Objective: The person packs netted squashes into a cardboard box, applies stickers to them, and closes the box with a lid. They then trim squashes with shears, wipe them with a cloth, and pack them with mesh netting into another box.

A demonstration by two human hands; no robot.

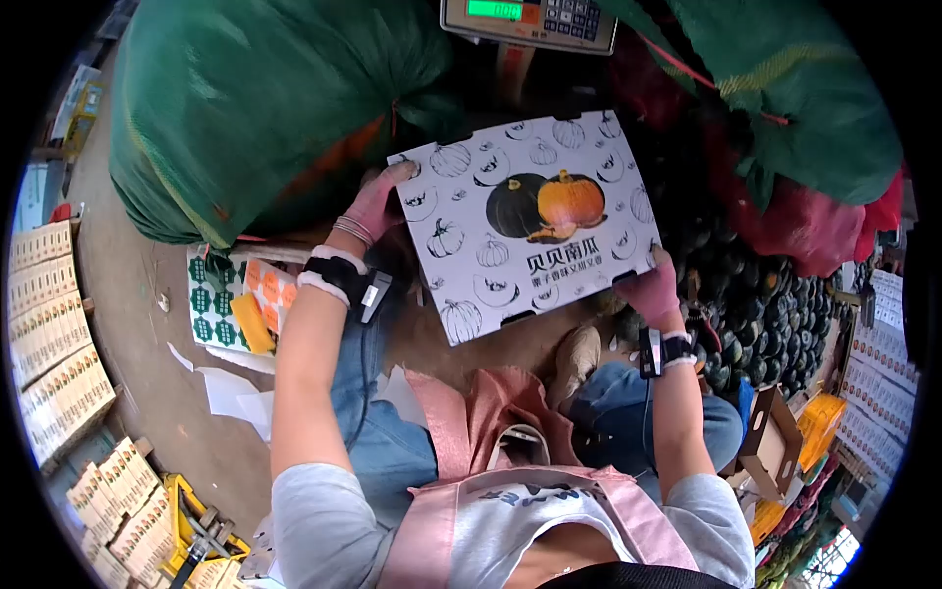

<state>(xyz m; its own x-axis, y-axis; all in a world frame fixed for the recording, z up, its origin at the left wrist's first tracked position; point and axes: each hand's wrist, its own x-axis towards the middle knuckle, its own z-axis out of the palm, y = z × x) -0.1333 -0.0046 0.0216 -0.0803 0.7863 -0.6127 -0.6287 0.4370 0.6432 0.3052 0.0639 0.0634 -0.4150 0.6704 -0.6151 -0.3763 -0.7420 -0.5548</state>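
Note:
A white cardboard box point(491, 250) printed with pumpkins and Chinese lettering is held up before me, tilted, its printed face towards the camera. My left hand point(378, 203), in a pink glove, grips its left edge near the upper corner. On the lower right corner my right hand point(653, 290), also pink-gloved, is closed round the edge. Some fingers of both hands are hidden behind the box. Whether the box has anything inside cannot be seen.
A scale point(530, 20) with a lit display stands ahead. Large green mesh sacks point(265, 108) rise at the left and right. Dark green pumpkins point(765, 294) are heaped at right. Sticker sheets point(218, 304) lie at left, and an open brown carton point(772, 442) stands by my right leg.

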